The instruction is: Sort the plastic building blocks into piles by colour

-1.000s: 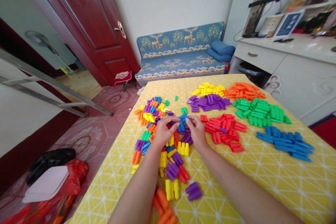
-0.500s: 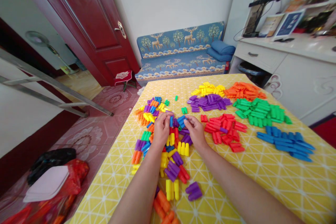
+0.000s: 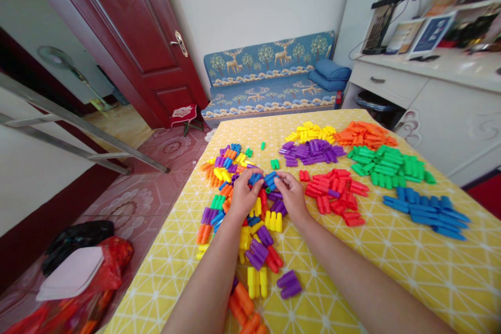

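Note:
My left hand (image 3: 246, 192) is closed on a blue plastic tube piece (image 3: 255, 178), thumb and fingers pinching it above the mixed heap. Close beside it, my right hand (image 3: 290, 193) grips another blue tube piece (image 3: 270, 181) by its right end. A green tube end shows just under that piece. Below and around both hands lies a mixed pile of joined tube pieces, among them yellow ones (image 3: 273, 221), purple ones (image 3: 256, 254) and orange ones (image 3: 241, 300). A single purple piece (image 3: 289, 285) lies apart at the near side.
Sorted heaps lie to the right: red (image 3: 338, 195), blue (image 3: 426, 211), green (image 3: 387, 167), orange (image 3: 366, 135), purple (image 3: 313, 153) and yellow (image 3: 311, 132). They rest on a yellow patterned tablecloth (image 3: 352, 276). Beyond the table stands a blue sofa (image 3: 270, 75); a ladder (image 3: 78, 133) leans at left.
My left hand has turned and shifted slightly, its fingers now over a blue piece. My right hand keeps hold of its blue piece, almost unmoved.

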`<state>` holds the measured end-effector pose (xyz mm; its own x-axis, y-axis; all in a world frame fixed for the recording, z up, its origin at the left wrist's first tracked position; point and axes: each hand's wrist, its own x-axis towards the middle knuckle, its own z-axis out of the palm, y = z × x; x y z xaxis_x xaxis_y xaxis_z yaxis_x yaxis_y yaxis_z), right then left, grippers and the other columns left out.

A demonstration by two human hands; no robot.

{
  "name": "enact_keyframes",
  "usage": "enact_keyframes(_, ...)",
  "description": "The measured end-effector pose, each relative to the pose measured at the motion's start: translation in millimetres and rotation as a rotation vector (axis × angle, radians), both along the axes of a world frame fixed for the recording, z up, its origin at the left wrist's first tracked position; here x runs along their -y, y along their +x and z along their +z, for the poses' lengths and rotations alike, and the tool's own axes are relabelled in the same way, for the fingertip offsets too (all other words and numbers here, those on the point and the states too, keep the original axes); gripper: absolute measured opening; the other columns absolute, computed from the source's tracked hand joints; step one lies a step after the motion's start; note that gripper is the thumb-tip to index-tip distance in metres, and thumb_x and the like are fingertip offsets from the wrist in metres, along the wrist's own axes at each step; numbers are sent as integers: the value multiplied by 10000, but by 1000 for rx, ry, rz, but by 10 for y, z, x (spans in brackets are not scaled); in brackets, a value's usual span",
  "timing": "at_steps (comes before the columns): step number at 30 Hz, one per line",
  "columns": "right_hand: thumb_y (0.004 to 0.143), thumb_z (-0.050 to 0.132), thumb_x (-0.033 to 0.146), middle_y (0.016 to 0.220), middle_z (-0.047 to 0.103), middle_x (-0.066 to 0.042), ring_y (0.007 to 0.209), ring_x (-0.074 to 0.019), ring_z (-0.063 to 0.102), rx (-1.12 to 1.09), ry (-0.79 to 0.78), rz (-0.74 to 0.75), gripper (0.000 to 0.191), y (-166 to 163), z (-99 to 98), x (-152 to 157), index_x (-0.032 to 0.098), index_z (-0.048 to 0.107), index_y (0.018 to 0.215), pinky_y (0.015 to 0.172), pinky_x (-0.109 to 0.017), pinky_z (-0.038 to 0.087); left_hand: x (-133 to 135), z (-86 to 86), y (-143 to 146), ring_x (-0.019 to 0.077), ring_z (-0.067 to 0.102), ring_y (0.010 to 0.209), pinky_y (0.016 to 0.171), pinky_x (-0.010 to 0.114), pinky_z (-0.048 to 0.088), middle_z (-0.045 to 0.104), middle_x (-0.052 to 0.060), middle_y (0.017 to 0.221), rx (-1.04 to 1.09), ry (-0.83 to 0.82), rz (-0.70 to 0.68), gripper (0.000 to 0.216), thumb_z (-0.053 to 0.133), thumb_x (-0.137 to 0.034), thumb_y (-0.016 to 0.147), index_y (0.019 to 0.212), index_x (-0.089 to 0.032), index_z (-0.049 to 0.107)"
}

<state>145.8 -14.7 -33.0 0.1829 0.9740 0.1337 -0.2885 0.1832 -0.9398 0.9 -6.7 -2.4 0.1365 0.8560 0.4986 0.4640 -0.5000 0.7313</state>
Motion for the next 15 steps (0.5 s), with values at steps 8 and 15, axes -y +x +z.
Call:
enact_keyframes(8,755,672,380,878,695,-30,785,-175,644,18,20,5,257,9,-38,-13,202,642,937,717,-315,522,19,23,12,200,641,974,905,337,479,698,54,1017,-86,-11,-52,191,627,-221,834,1020,-199,669)
enact_keyframes(15,760,670,380,898,690,-47,804,-175,643,34,21,27,282,13,-47,-17,186,630,960,727,-307,519,28,33,19,190,648,957,893,317,483,708,46,1003,-116,-3,-26,190,610,-174,830,1006,-194,677)
